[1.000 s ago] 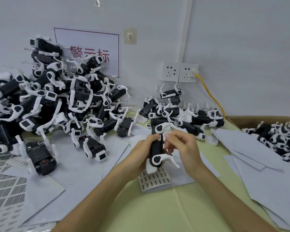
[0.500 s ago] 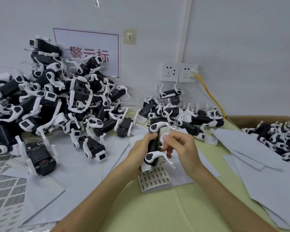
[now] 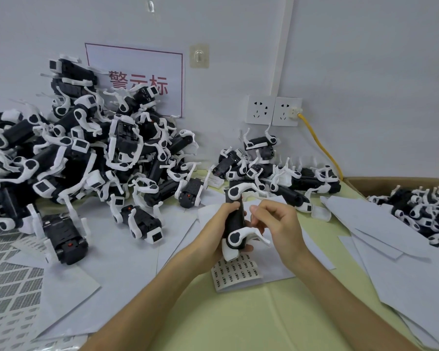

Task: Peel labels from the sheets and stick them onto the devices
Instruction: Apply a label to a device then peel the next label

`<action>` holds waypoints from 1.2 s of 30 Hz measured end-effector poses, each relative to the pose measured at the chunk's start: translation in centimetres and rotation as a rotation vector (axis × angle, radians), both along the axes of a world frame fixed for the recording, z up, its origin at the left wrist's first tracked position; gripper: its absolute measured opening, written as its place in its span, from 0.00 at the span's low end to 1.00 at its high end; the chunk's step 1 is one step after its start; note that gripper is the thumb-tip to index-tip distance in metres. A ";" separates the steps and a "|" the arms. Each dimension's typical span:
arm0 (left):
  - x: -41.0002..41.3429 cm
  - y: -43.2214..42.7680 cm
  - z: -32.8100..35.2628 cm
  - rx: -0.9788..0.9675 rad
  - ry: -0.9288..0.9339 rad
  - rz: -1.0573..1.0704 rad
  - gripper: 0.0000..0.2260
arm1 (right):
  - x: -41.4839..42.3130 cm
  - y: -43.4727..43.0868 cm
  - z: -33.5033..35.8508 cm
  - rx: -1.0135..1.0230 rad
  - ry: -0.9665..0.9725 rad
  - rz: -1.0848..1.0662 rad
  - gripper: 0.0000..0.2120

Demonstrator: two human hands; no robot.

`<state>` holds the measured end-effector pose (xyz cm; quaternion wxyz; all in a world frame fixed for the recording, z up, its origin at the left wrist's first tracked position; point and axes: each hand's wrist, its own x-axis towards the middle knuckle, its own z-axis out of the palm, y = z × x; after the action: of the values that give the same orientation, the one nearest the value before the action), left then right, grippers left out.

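Left hand (image 3: 213, 240): fingers wrap device (image 3: 235, 221).
Right hand (image 3: 280, 224): fingers pinched (label unseen).
Risk: crooked label if device twists.

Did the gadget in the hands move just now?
Yes. The device tipped back upright; its lower end swung right, over the label sheet.

On the tabletop (image 3: 238, 320), a heap of devices (image 3: 86, 153) lies left against the wall (image 3: 365, 72), a smaller heap (image 3: 276, 173) at centre back. A label sheet (image 3: 236, 272) lies before it; a box (image 3: 390, 182) sits right.
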<state>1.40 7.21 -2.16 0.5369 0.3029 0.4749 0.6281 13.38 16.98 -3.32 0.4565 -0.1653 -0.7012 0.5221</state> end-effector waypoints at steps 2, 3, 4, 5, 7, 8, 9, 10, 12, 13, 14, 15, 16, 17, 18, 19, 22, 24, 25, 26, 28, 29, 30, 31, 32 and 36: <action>0.0 0.1 -0.1 0.011 0.011 0.004 0.17 | 0.0 0.0 0.1 -0.008 0.002 -0.012 0.15; -0.1 0.2 -0.2 0.007 0.028 0.023 0.15 | 0.0 0.0 0.1 -0.015 0.007 -0.015 0.15; -0.2 0.4 -0.2 0.003 0.049 0.042 0.14 | 0.0 0.0 0.1 -0.019 0.010 -0.021 0.15; -0.3 0.5 -0.3 0.004 0.067 0.052 0.14 | 0.0 0.1 0.1 -0.018 0.009 -0.030 0.16; -0.4 0.6 -0.3 0.012 0.088 0.044 0.12 | 0.1 0.1 0.1 -0.014 0.008 -0.046 0.16; -0.5 0.6 -0.4 0.020 0.099 0.035 0.12 | 0.1 0.1 0.1 -0.016 0.011 -0.053 0.16; -0.5 0.5 -0.4 0.031 0.110 0.024 0.12 | 0.2 0.2 0.1 -0.019 0.014 -0.064 0.16; -0.4 0.6 -0.5 0.043 0.120 0.013 0.12 | 0.2 0.3 0.1 -0.023 0.015 -0.084 0.17; -0.3 0.6 -0.7 0.058 0.133 -0.001 0.12 | 0.2 0.5 0.1 -0.042 0.023 -0.165 0.19; -0.3 0.6 -0.7 0.058 0.132 0.000 0.13 | 0.2 0.6 0.0 -0.061 0.032 -0.223 0.20; -0.3 0.6 -0.7 0.054 0.118 0.002 0.13 | 0.3 0.8 0.0 -0.084 0.041 -0.287 0.21; -0.3 0.6 -0.7 0.047 0.096 -0.004 0.13 | 0.5 1.0 0.0 -0.116 0.053 -0.346 0.21; -0.3 0.6 -0.6 0.041 0.075 -0.018 0.12 | 0.7 1.3 0.1 -0.158 0.067 -0.391 0.20; -0.3 0.5 -0.6 0.035 0.060 -0.035 0.12 | 0.9 1.6 0.2 -0.210 0.081 -0.418 0.19; -0.3 0.4 -0.5 0.031 0.050 -0.050 0.12 | 1.1 2.0 0.5 -0.265 0.089 -0.428 0.17; -0.2 0.4 -0.4 0.028 0.043 -0.064 0.13 | 1.3 2.3 0.7 -0.314 0.090 -0.423 0.15; -0.1 0.3 -0.4 0.025 0.043 -0.097 0.14 | 1.3 2.8 1.0 -0.392 0.068 -0.364 0.12; 0.0 0.2 -0.4 0.035 0.067 -0.110 0.14 | 1.1 2.7 0.9 -0.396 0.037 -0.340 0.12; 0.0 0.1 -0.4 0.043 0.085 -0.113 0.15 | 1.0 2.6 0.7 -0.390 0.022 -0.329 0.12; 0.0 0.1 -0.4 0.049 0.106 -0.116 0.17 | 0.9 2.4 0.6 -0.379 0.010 -0.311 0.12; -0.1 -0.1 -0.3 0.038 0.143 -0.143 0.19 | 0.9 2.4 0.5 -0.372 -0.002 -0.197 0.13; -0.1 -0.2 -0.2 0.027 0.156 -0.170 0.19 | 1.0 2.4 0.6 -0.373 -0.019 -0.083 0.16; -0.2 -0.3 -0.1 0.016 0.169 -0.196 0.18 | 1.2 2.5 0.7 -0.360 -0.052 0.052 0.19; -0.2 -0.4 0.0 0.005 0.180 -0.208 0.18 | 1.4 2.6 0.8 -0.334 -0.092 0.170 0.23; -0.3 -0.4 0.2 -0.008 0.184 -0.196 0.18 | 1.6 2.7 0.8 -0.313 -0.128 0.245 0.27; -0.8 -0.5 0.9 -0.047 0.130 -0.047 0.27 | 2.3 3.4 1.4 -0.264 -0.133 0.263 0.23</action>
<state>0.58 6.75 -1.28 0.5266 0.3415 0.5163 0.5827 15.67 20.41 -1.96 0.3115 -0.1645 -0.6709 0.6526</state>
